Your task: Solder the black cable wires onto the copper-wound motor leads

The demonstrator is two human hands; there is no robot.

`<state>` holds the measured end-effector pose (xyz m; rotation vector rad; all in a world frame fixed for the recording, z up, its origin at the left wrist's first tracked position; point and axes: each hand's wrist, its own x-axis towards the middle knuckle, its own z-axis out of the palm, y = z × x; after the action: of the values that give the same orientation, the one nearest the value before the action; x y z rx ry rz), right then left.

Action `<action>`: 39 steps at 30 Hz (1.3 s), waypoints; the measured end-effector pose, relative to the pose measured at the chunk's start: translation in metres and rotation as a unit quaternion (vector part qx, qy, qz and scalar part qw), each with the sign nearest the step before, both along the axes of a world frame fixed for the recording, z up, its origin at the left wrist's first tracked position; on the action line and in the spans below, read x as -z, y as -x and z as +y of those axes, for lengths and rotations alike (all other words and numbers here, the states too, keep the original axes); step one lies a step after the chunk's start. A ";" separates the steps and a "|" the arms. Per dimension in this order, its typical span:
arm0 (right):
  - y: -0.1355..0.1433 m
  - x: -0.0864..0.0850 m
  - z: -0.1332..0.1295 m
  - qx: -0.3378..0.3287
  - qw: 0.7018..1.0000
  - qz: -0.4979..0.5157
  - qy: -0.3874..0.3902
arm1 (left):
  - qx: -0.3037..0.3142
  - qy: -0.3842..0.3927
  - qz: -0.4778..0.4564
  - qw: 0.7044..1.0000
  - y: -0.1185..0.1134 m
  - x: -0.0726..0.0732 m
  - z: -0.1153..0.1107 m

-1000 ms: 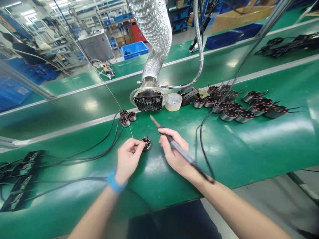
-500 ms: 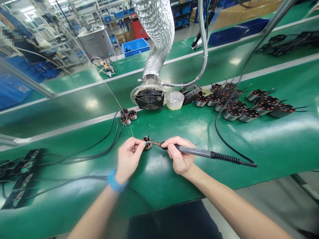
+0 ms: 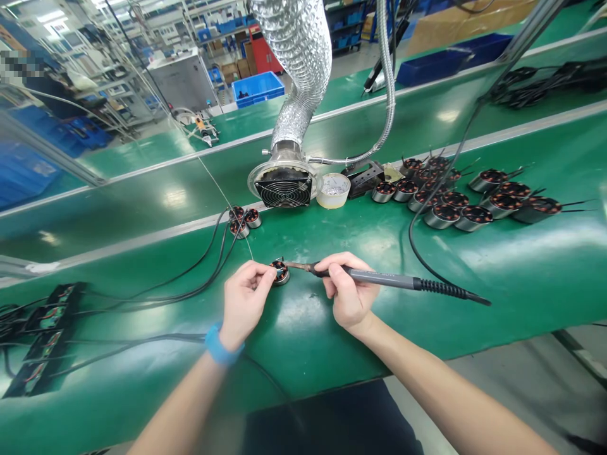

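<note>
In the head view my right hand (image 3: 351,287) is closed around the dark grey handle of a soldering iron (image 3: 379,278). The iron's tip points left and reaches the upper edge of a small round motor (image 3: 281,273) with dark and copper-coloured windings. My left hand (image 3: 246,297), wearing a blue wristband (image 3: 222,346), pinches a thin solder wire (image 3: 220,189) that runs down from above. Its fingertips are right beside the motor and hide part of its left side. Whether the tip touches a contact is too small to tell.
A fan on a foil duct (image 3: 284,189) hangs beyond the motor, next to a white tub (image 3: 333,191). Several motors (image 3: 443,215) stand at the right and 3 motors (image 3: 239,227) at back left. Cables and circuit boards (image 3: 50,316) lie left. The iron's cord (image 3: 422,246) loops at right.
My right hand has shifted slightly right and up with the soldering iron, its tip moving from the motor's middle toward its upper right edge. My left hand has stayed nearly still.
</note>
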<state>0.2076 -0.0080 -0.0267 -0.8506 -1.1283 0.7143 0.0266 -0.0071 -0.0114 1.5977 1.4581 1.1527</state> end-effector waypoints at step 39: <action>0.018 0.019 0.018 -0.086 0.939 -0.307 -0.133 | 0.043 -0.167 0.177 0.969 0.003 -0.003 -0.007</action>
<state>0.1892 0.0097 -0.0456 -0.7658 -1.8324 0.4232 0.0240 -0.0145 -0.0087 2.1707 1.4460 1.1485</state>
